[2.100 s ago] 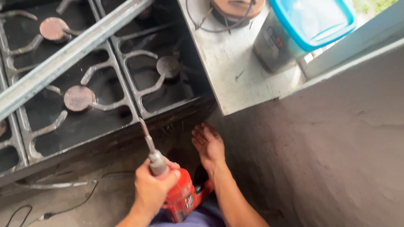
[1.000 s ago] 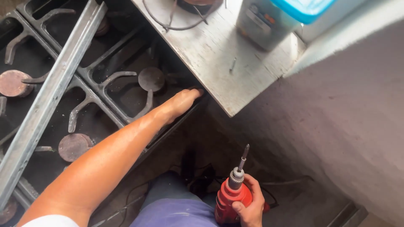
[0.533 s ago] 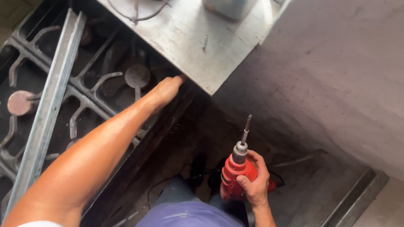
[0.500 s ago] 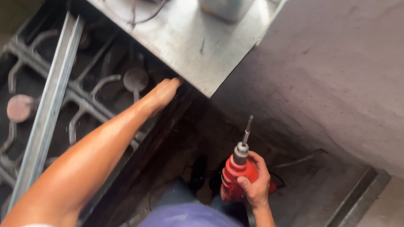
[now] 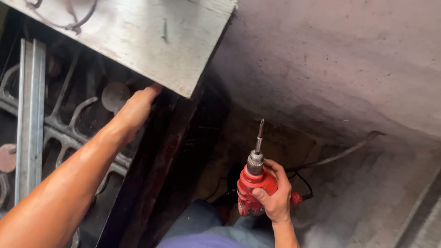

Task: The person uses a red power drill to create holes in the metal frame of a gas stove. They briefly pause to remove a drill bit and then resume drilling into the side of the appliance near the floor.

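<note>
We note the right hand (image 5: 274, 197) clenched around a red electric drill (image 5: 251, 195), low and near the body, its bit (image 5: 259, 136) pointing up and away toward the grey wall (image 5: 340, 69). The left hand (image 5: 135, 108) is stretched far forward, fingers tucked at the stove's (image 5: 82, 119) edge, under the corner of the metal surface (image 5: 138, 36); whether it grips anything there, we cannot tell. The drill's long axis runs roughly parallel to the left forearm, well apart to its right.
</note>
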